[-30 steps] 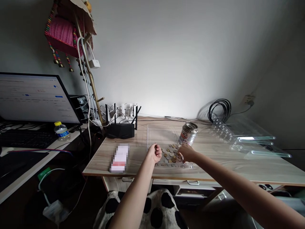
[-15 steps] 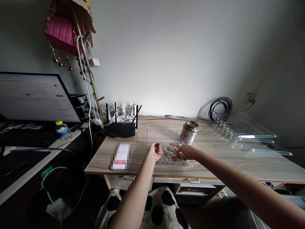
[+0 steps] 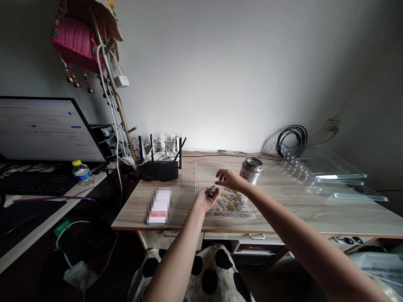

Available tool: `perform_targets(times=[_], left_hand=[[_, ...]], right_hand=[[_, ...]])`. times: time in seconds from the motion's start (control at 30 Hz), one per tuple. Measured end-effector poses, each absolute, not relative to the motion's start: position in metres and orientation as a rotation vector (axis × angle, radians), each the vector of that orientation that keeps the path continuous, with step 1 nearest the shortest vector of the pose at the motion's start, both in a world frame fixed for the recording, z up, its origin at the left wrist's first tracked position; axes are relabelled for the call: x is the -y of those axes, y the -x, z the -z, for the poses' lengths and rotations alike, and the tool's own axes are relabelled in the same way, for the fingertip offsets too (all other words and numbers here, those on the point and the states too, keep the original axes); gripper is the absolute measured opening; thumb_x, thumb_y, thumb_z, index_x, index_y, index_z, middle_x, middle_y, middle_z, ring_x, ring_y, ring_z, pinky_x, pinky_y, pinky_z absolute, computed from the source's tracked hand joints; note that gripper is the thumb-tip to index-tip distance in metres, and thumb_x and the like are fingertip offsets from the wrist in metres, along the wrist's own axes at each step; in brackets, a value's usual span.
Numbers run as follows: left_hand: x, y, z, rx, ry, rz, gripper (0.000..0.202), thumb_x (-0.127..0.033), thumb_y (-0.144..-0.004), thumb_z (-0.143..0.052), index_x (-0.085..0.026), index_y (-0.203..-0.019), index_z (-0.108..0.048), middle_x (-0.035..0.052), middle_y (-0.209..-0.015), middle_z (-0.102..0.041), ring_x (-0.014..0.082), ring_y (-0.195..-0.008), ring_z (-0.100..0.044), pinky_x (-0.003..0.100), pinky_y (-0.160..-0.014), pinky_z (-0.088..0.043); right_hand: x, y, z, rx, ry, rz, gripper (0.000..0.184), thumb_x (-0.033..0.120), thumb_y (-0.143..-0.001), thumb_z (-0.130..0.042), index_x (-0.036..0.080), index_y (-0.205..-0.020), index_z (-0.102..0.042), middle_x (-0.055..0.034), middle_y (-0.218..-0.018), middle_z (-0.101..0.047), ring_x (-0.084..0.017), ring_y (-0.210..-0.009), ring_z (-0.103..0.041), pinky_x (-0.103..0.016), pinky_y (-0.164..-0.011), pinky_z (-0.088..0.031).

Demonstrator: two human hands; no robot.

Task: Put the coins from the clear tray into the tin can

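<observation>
My left hand [image 3: 207,201] is cupped, palm up, around a small heap of coins [image 3: 211,191] over the left part of a clear plastic tray [image 3: 199,172]. Just above and to the right of it, my right hand [image 3: 229,180] is palm down with its fingers a little apart, and I see nothing between them. Gold and silver coins [image 3: 231,204] are spread across the tray's near right part. A printed tin can [image 3: 252,170] with a silvery top stands behind the right wrist, its lower part partly hidden by the forearm.
Left of the tray lies a blurred white and red slip [image 3: 159,207]. A black router [image 3: 160,170] with antennas stands behind it. Clear acrylic panels [image 3: 327,176] and a black cable coil [image 3: 291,140] are on the right. A bottle [image 3: 83,174] stands by the monitor [image 3: 47,130].
My right hand has risen from the coins at the tray's right and moved left over my left hand. The left hand has opened somewhat, so the coins in its palm show.
</observation>
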State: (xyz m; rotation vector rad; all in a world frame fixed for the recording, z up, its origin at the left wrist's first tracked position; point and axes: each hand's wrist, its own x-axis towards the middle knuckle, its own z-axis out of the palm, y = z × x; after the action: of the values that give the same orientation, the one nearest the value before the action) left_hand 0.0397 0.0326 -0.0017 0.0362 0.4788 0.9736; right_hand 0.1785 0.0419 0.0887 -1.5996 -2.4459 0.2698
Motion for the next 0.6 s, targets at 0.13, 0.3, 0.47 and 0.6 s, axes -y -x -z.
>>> perform_targets(times=[0.13,0.3,0.47,0.6], left_hand=[[-0.032,-0.037,0.001,-0.504,0.018,-1.056,0.017,-0.01,-0.078,-0.036,-0.013,-0.064,-0.046,0.0027,-0.055,-0.05,0.0089,-0.051,-0.053,0.019,-0.047,-0.045],[-0.032,-0.035,0.005,-0.479,0.014,-1.029,0.025,-0.019,-0.078,-0.039,-0.017,-0.053,-0.033,-0.0051,-0.043,-0.032,0.0037,-0.032,-0.028,0.014,-0.03,-0.019],[-0.032,-0.034,0.004,-0.485,0.009,-1.04,0.023,-0.019,-0.078,-0.038,-0.016,-0.055,-0.036,-0.0049,-0.045,-0.033,0.0038,-0.032,-0.027,0.015,-0.031,-0.018],[-0.033,-0.037,0.003,-0.552,0.032,-1.09,0.02,-0.015,-0.077,-0.038,-0.015,-0.057,-0.039,-0.0029,-0.046,-0.039,0.0044,-0.036,-0.036,0.014,-0.035,-0.03]], right_hand=[[-0.028,-0.2,-0.07,2.534,1.869,-0.204,0.016,0.029,-0.06,-0.063,0.017,-0.071,-0.063,-0.0057,-0.072,-0.064,-0.017,-0.068,-0.057,-0.025,-0.06,-0.04],[-0.003,-0.219,-0.038,2.616,1.971,-0.291,0.031,0.028,-0.051,-0.067,0.016,-0.079,-0.065,-0.008,-0.078,-0.064,-0.021,-0.071,-0.057,-0.028,-0.059,-0.041],[0.002,-0.215,-0.038,2.716,1.938,-0.412,0.008,0.023,-0.059,-0.059,0.019,-0.058,-0.065,-0.0039,-0.063,-0.064,-0.018,-0.066,-0.057,-0.026,-0.062,-0.041],[-0.002,-0.211,-0.042,2.696,1.972,-0.43,0.009,0.02,-0.058,-0.057,0.017,-0.056,-0.065,-0.0055,-0.062,-0.064,-0.018,-0.065,-0.057,-0.027,-0.063,-0.041]])
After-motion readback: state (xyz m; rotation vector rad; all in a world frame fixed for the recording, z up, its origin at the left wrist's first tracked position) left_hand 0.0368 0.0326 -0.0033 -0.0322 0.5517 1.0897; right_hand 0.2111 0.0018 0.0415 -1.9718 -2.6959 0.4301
